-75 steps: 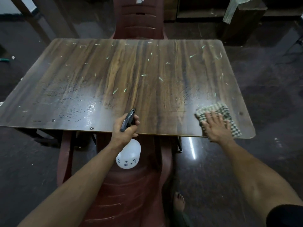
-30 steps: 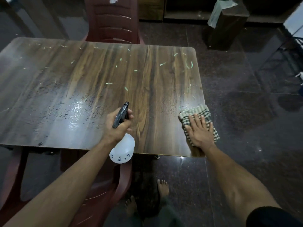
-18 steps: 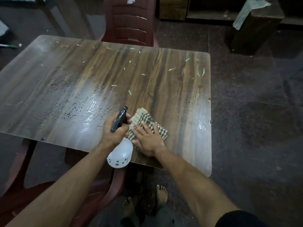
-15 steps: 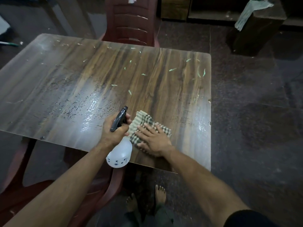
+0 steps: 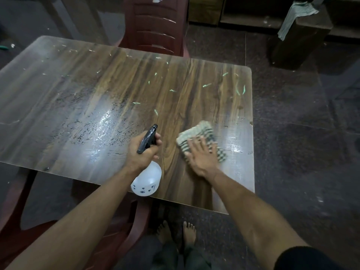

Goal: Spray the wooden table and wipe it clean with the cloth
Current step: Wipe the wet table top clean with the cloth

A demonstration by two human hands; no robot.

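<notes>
The wooden table (image 5: 81, 88) fills the left and middle of the view, with wet streaks near its front and several pale green scraps scattered across it. My left hand (image 5: 141, 151) grips a white spray bottle (image 5: 147, 181) by its black trigger head, nozzle aimed over the table near the front edge. Just right of it lies a folded green-and-white checked cloth (image 5: 196, 132) on the tabletop. My right hand (image 5: 202, 156) presses flat on the cloth with fingers spread, near the table's front right part.
A dark red plastic chair (image 5: 155, 26) stands at the table's far side, another (image 5: 64, 234) under the near edge by my left arm. My bare feet (image 5: 176, 231) are on the dark stone floor. A wooden block with a rag (image 5: 298, 34) stands at the back right.
My right hand has slid the cloth to the right, away from the spray bottle, leaving a wet sheen behind. The left hand keeps holding the bottle in about the same place.
</notes>
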